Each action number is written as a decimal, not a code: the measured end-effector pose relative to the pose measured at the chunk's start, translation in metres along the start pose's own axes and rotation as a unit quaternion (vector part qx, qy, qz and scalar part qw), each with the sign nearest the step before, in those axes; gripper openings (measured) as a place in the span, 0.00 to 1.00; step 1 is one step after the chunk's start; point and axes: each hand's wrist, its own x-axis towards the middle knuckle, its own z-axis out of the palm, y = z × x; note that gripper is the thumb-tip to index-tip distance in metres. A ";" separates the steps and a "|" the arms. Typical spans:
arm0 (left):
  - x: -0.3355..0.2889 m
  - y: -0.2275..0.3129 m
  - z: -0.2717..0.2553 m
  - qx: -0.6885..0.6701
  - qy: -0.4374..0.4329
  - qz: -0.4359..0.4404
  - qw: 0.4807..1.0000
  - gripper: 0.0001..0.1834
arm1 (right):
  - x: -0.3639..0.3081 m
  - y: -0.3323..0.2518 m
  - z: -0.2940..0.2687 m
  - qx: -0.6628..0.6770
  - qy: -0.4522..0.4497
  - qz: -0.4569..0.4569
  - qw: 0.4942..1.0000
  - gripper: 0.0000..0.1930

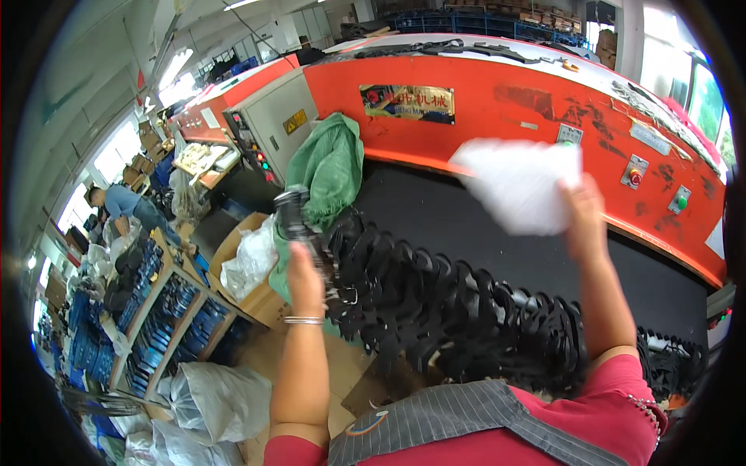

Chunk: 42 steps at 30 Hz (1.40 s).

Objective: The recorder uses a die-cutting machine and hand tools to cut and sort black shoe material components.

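Observation:
My left hand [305, 281], with a silver bangle on its wrist, is raised and closed round a black strap-like piece [292, 213]. That piece is smeared by motion, so its exact kind is hard to make out. My right hand [583, 206] is lifted to the right and pinches the edge of a thin white sheet [524, 186], also blurred. Between and below my hands lies a long row of black looped straps [443, 303], some with metal buckles. They rest along the near edge of the black conveyor belt [404, 198].
A large orange machine [497, 101] with buttons stands behind the belt. Left of the belt are a green sack [330, 159] and a cardboard box [225, 252] with clear plastic. Further left, a shelf rack [175, 307], white bags [217, 396] and a person [132, 203] bending over.

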 end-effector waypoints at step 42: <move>0.143 -0.146 0.018 0.416 -0.320 0.355 0.773 0.10 | -0.008 0.079 0.170 -0.560 -0.212 0.204 0.775 0.37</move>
